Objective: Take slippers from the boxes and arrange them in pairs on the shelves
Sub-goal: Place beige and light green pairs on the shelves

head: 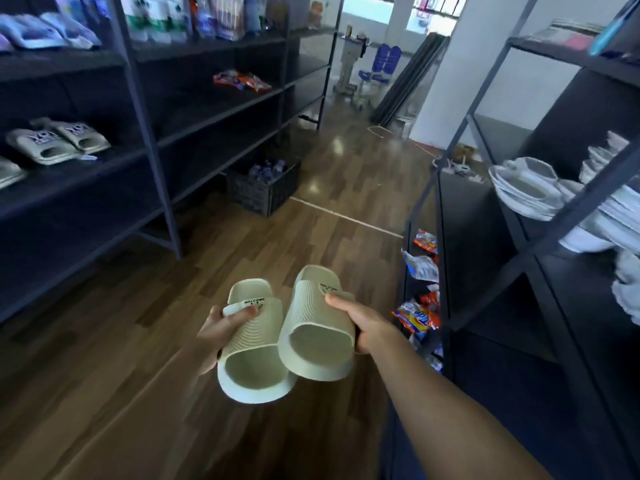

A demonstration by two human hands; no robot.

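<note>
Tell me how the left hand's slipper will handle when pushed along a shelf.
The slipper probably weighs little: the left hand holds it up alone, thumb on its strap. Its thick ribbed body keeps its shape in the grip, so likely firm, not floppy. The broad sole should sit steady, not roll.

Left shelf (104,169) bears paired slippers (59,142); wooden floor (329,237) bears a crate (263,194).

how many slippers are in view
5 slippers: one in left hand, one in right hand, two paired on the left shelf, one cut off at left edge; more may be hidden.
</note>
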